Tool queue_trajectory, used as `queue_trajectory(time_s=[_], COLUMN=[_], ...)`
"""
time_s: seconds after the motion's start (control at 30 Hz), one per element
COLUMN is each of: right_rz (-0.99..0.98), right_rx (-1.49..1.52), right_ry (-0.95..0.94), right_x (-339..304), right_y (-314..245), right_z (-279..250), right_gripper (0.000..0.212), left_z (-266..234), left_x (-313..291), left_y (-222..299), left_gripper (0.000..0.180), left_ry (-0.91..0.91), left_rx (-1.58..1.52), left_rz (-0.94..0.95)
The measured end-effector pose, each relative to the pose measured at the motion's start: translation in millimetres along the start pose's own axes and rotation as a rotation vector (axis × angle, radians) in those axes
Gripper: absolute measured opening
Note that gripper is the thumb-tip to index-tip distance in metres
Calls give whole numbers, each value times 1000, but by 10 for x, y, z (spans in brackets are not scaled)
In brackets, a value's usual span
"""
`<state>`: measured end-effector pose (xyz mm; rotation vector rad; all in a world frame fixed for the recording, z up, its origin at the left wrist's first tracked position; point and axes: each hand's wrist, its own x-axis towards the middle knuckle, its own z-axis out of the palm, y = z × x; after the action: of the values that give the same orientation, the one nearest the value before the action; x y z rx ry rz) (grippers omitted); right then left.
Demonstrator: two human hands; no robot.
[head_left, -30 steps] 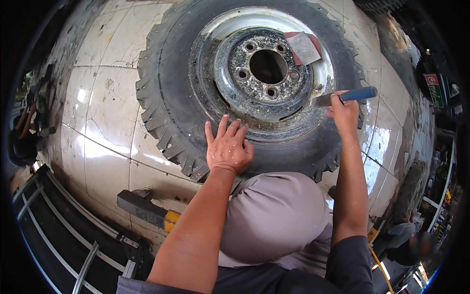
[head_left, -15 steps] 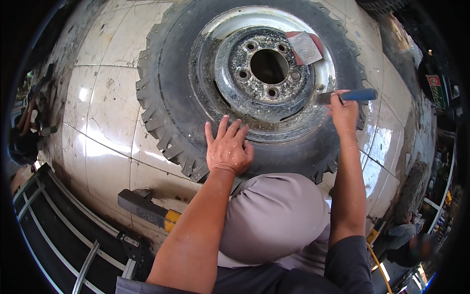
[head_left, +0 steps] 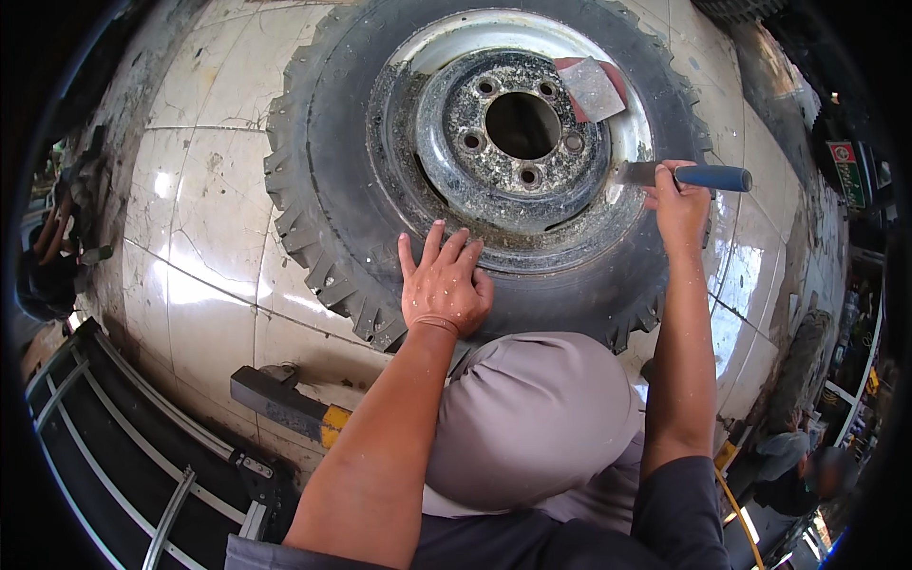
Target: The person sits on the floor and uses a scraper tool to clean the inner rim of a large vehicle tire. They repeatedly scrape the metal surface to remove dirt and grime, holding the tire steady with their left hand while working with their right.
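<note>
A black tire (head_left: 339, 190) with chunky tread lies flat on the floor in front of me, mounted on a dirty steel wheel rim (head_left: 446, 180). My right hand (head_left: 680, 211) grips a scraper (head_left: 714, 178) with a blue handle; its flat blade reaches the rim's right inner wall. Flaked, worn paint covers the hub, and the wall at upper right is paler and silvery. My left hand (head_left: 444, 285) rests on the tire's near sidewall, fingers spread, with pale specks on its back. Folded sandpaper (head_left: 596, 90), grey and dark red, lies on the rim at upper right.
Glossy cracked tiles (head_left: 204, 209) surround the tire. A dark bar with a yellow end (head_left: 294, 408) lies left of my knee. At lower left is a black panel with metal rails (head_left: 142, 465). Other people appear at the far left and lower right, near cluttered shelves (head_left: 855, 380).
My right hand has shifted a little to the right with the scraper, drawing its blade outward along the rim. My left hand and the sandpaper stay where they were.
</note>
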<state>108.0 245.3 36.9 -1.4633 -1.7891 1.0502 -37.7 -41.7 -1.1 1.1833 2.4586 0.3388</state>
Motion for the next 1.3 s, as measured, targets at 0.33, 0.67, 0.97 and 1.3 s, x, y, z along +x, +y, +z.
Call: queue_trajectory(time_s=[0.33, 0.67, 0.97, 1.3], right_rz=[-20, -145, -122, -102], right_rx=[-115, -378, -379, -362], right_ry=[-6, -36, -67, -80], right_x=[15, 148, 306, 261], right_y=[51, 69, 113, 197], right_z=[117, 172, 205, 223], right_gripper=[25, 28, 35, 27], left_z=[-17, 13, 10, -11], left_x=[9, -12, -2, 17], left_y=[9, -6, -10, 27], left_gripper=[45, 43, 44, 43], left_ry=[0, 12, 12, 10], left_rx=[4, -10, -9, -16], left_rz=[-6, -5, -1, 8])
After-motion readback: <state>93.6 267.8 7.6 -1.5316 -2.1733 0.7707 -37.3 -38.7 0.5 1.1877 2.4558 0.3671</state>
